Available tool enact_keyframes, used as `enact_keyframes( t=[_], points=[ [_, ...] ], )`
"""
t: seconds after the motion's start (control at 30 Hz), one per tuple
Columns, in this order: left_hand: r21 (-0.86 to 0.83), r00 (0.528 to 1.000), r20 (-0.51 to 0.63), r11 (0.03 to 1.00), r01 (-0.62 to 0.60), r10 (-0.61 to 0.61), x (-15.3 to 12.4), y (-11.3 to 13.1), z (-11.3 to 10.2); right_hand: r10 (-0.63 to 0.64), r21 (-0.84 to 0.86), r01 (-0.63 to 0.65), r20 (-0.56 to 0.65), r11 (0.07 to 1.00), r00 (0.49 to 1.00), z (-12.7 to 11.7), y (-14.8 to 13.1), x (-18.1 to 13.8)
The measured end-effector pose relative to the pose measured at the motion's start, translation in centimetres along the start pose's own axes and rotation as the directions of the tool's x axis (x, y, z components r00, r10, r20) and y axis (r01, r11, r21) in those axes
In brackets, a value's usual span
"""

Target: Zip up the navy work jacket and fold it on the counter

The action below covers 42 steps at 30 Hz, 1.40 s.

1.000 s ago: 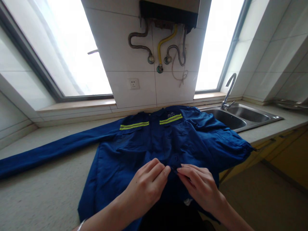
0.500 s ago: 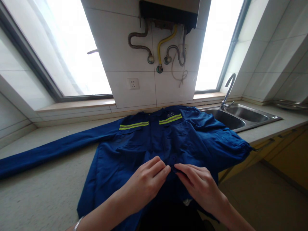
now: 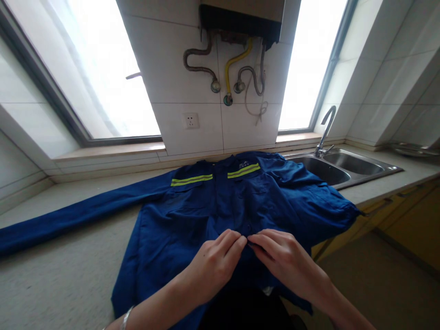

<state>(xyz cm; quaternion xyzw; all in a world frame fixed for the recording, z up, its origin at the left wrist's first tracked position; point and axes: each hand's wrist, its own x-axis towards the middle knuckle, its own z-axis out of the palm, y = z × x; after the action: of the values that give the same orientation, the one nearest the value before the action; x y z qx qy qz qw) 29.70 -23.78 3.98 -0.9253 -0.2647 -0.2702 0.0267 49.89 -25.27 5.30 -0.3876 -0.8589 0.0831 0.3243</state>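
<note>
Your blue cloth jacket with yellow-green and grey chest stripes [image 3: 172,229] lies spread on the pale, speckled stone worktop [image 3: 62,261], collar toward the wall, one sleeve stretched out to your left, the other bunched near the sink. Your left hand [image 3: 216,263] and right hand [image 3: 288,256] pinch its front edge low down, fingertips nearly meeting. To your right, a two-basin stainless steel sink [image 3: 387,169] is set into the worktop, with a curved chrome tap [image 3: 330,120] behind it and yellow cabinet fronts [image 3: 409,206] below. Ahead, the white tiled wall [image 3: 172,85] carries a white socket [image 3: 191,120] and a dark-bottomed box [image 3: 240,22] with a yellow pipe [image 3: 237,59], between two bright windows [image 3: 103,68].
</note>
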Motion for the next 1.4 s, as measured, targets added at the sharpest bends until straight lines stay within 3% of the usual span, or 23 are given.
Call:
enact_keyframes(
  t=[0.37, 0.7, 0.97, 1.2, 1.3, 1.4],
  points=[
    [-0.177, 0.984, -0.142, 0.981, 0.080, -0.106, -0.1, 0.3, 0.7, 0.014, -0.055, -0.012, 0.036, 0.998, 0.999, -0.1, 0.1, 0.1],
    [-0.195, 0.975, -0.117, 0.967, 0.166, -0.191, 0.0, 0.7, 0.8, -0.008, -0.014, 0.009, 0.044, 1.000, 0.999, 0.3, 0.2, 0.3],
    [-0.036, 0.984, -0.176, 0.999, -0.020, 0.013, 0.0, 0.7, -0.1, -0.047, -0.048, 0.048, 0.034, 0.998, 0.998, 0.4, 0.0, 0.0],
    [0.190, 0.941, -0.232, 0.960, -0.205, 0.247, -0.4, 0.5, -0.1, -0.052, 0.005, 0.052, 0.037, 0.999, 0.998, -0.1, -0.2, -0.2],
    [0.186, 0.933, -0.254, 0.959, -0.213, 0.256, -0.5, 0.4, 0.1, -0.075, -0.011, 0.075, 0.007, 0.997, 0.997, -0.1, -0.3, -0.2],
    [0.113, 0.963, -0.221, 0.985, -0.134, 0.157, -0.3, 0.8, 0.0, -0.064, -0.026, 0.063, -0.031, 0.998, 0.997, 0.2, -0.2, -0.1]
  ],
)
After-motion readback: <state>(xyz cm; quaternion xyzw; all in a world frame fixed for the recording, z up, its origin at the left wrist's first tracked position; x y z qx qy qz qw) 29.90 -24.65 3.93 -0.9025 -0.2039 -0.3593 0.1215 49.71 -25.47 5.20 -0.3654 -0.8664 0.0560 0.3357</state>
